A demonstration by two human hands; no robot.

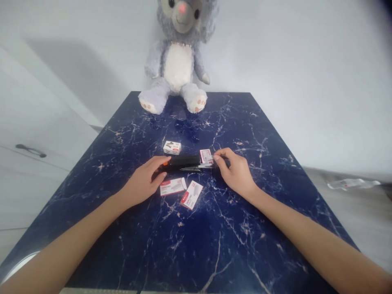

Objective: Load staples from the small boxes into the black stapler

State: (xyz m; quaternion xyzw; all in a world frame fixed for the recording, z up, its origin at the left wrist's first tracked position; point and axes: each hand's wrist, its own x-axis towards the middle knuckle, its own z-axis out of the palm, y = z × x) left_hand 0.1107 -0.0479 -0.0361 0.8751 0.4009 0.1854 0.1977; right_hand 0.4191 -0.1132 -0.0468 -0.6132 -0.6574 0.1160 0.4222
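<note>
A black stapler-like tool [183, 161] with an orange end lies across the middle of the blue marbled table [196, 245], a metal part showing at its right. My left hand [146, 179] is at its left end, thumb and fingers apart around that end. At the right end, my right hand [235, 169] pinches the metal part between thumb and fingers. Just below lie two red and white boxes, one [173, 186] beside my left thumb, the other [191, 195] tilted. A small white box [172, 148] stands behind the tool, and another red and white box [206, 156] lies near my right fingers.
A large grey plush toy [179, 61] sits at the table's far edge against the wall. A white round object [20, 265] shows at the lower left. Left of the table is a white cabinet with a dark handle [30, 150]. Clear plastic [353, 184] lies at the right.
</note>
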